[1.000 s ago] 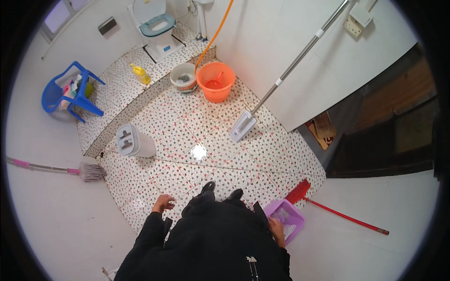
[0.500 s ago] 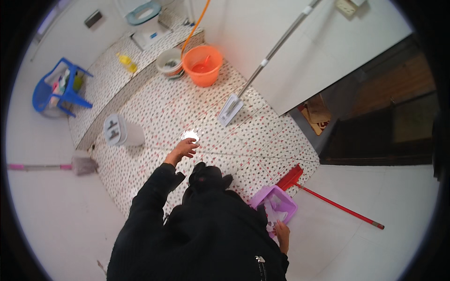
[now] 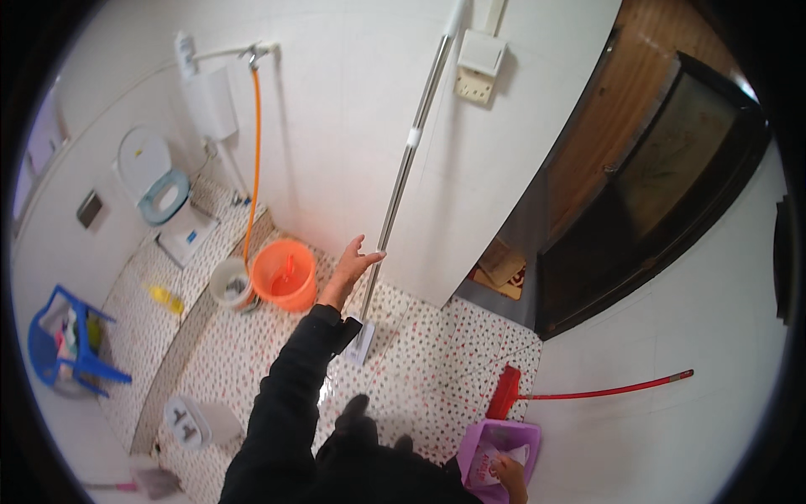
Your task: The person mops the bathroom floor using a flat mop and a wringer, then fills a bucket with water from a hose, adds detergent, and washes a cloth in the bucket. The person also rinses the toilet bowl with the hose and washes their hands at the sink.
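Observation:
My left hand (image 3: 353, 273) reaches forward with fingers apart, thumb pointing right. In the picture it overlaps the silver pole of a flat mop (image 3: 401, 181), which leans on the white wall; no grip on the pole shows. The mop's pale flat head (image 3: 361, 343) rests on the tiles. At my right side, my right hand (image 3: 510, 472) bends over the side of a purple plastic basin (image 3: 525, 433), fingers curled inside it. A white packet with pink marking (image 3: 483, 464) lies in the basin beside those fingers. My sleeve and the picture's lower edge hide part of this grip.
A red broom (image 3: 505, 392) lies just beyond the basin. Ahead stand an orange bucket (image 3: 284, 275) and a pale bucket (image 3: 230, 281). Leftward are a white bin (image 3: 201, 422), blue chair (image 3: 77, 340), yellow bottle (image 3: 165, 299) and raised step with toilet (image 3: 164, 197). A dark-framed door (image 3: 646, 185) is right.
My view has tilted up toward the wall. My left hand has moved forward, from above the floor to in front of the mop pole. My right hand stays at the purple basin.

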### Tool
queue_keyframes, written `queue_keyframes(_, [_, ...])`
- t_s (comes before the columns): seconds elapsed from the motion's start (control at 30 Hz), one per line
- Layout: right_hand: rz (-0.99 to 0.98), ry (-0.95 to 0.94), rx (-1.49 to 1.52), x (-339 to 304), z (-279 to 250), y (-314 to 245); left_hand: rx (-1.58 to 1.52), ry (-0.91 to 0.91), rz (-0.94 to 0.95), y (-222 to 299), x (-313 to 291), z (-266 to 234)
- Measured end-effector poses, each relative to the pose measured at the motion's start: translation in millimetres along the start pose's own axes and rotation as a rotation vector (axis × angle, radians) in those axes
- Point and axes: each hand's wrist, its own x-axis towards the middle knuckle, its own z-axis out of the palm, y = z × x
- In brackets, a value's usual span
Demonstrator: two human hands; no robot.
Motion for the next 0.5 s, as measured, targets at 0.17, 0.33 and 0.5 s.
queue_keyframes(0.17, [-0.024, 0.003, -0.102, 10, 38, -47, 0.110, -0.014, 0.177, 32, 105, 13])
queue_keyframes(0.33, [-0.106, 0.034, -0.250, 10, 45, -88, 0.150, -0.117, 0.165, 46, 170, 32])
queue_keyframes(0.5, [-0.054, -0.013, -0.351, 23, 23, -148, -0.078, -0.315, 0.134, 48, 183, 44])
